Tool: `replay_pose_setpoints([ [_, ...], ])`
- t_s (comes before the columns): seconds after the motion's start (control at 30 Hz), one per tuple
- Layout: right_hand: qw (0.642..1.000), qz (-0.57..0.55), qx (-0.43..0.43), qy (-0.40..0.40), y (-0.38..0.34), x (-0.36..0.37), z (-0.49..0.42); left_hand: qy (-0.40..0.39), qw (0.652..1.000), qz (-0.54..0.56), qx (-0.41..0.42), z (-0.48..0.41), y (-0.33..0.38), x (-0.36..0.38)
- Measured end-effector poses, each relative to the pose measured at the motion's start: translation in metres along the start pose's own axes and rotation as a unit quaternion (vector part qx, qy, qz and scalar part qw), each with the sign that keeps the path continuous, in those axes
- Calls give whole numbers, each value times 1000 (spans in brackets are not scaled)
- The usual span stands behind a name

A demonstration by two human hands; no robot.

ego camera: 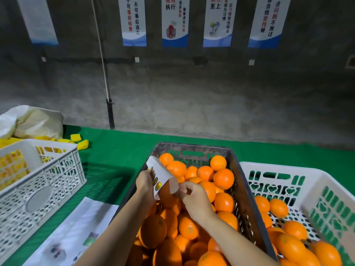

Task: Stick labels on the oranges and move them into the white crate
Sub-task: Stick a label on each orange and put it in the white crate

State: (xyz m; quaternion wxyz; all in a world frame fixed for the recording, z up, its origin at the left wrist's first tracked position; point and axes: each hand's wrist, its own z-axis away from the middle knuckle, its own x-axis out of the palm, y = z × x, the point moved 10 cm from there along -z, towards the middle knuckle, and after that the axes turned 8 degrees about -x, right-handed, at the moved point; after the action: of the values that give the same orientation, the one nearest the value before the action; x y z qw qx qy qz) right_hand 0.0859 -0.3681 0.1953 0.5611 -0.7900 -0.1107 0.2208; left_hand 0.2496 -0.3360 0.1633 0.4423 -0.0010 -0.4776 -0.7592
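- Left hand (pixel 145 182): fingers clamped on the label sheet (pixel 163 173), held above the oranges (pixel 223 178) in the dark crate (pixel 192 145);
- Right hand (pixel 194 198), at 4 o'clock of the sheet: fingertips pinched on its curled edge;
- White crate (pixel 278 166), at 3 o'clock of the dark crate on the green tabletop (pixel 119 146): holds several oranges.

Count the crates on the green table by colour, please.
White: 2, the left crate and the right crate
Dark grey: 1, the middle crate
Total: 3
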Motion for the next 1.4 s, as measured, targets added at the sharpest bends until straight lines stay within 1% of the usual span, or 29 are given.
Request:
replay_pose_setpoints([
  [0.17, 1000, 18, 13, -3, 7, -4, -4, 21, 999, 14, 24, -5, 3, -3],
  [0.3, 992, -97, 81, -21, 20, 6, -1, 21, 999, 5, 34, -7, 4, -3],
  [0.4, 983, -131, 126, -14, 31, -1, -3, 18, 999, 0, 43, -7, 6, -3],
  [0.47, 979, -118, 165, -34, 41, 0, -2, 19, 999, -8, 48, -10, 6, -3],
  [0.57, 973, -100, 195, -76, 52, 7, 2, 30, 998, -40, 30, -7, 3, -2],
  [0.67, 965, -123, 208, -103, 53, 12, 5, 1, 999, -55, 4, -3, -4, 7],
  [0.73, 964, -127, 202, -117, 51, 14, 6, -16, 998, -68, 1, 1, -6, 12],
  [0.8, 969, -91, 184, -138, 45, 18, 8, -24, 996, -82, 12, 2, -3, 15],
  [0.87, 976, -49, 145, -158, 37, 21, 8, -43, 996, -81, 8, 5, -5, 21],
  [0.93, 978, -31, 97, -180, 22, 27, 8, -54, 995, -80, 9, 7, -6, 24],
  [1.0, 982, 21, 50, -182, 11, 29, 7, -53, 996, -74, 16, 5, -7, 25],
  [1.03, 982, 66, 39, -174, 9, 27, 7, -54, 996, -72, 18, 4, -7, 25],
  [1.1, 974, 153, 57, -156, 14, 17, 9, -57, 996, -68, 21, 5, -7, 27],
  [1.17, 969, 188, 87, -131, 23, 8, 10, -46, 997, -52, 34, 4, -3, 23],
  [1.2, 973, 182, 102, -100, 26, 1, 8, -42, 997, -48, 40, 3, -2, 21],
  [1.23, 979, 154, 124, -52, 28, -10, 5, -37, 997, -54, 44, 2, 0, 18],
  [1.27, 983, 99, 153, 12, 30, -23, 3, -33, 996, -66, 49, 2, 2, 17],
  [1.3, 979, 23, 187, 80, 33, -34, 2, -26, 995, -84, 56, 1, 4, 14],
  [1.33, 963, -64, 220, 143, 38, -44, 1, -22, 993, -96, 67, -1, 6, 13],
  [1.37, 936, -153, 249, 196, 43, -52, 3, -15, 991, -110, 73, -1, 6, 12],
  [1.4, 900, -243, 274, 237, 49, -58, 6, -12, 991, -114, 71, -1, 5, 12],
])
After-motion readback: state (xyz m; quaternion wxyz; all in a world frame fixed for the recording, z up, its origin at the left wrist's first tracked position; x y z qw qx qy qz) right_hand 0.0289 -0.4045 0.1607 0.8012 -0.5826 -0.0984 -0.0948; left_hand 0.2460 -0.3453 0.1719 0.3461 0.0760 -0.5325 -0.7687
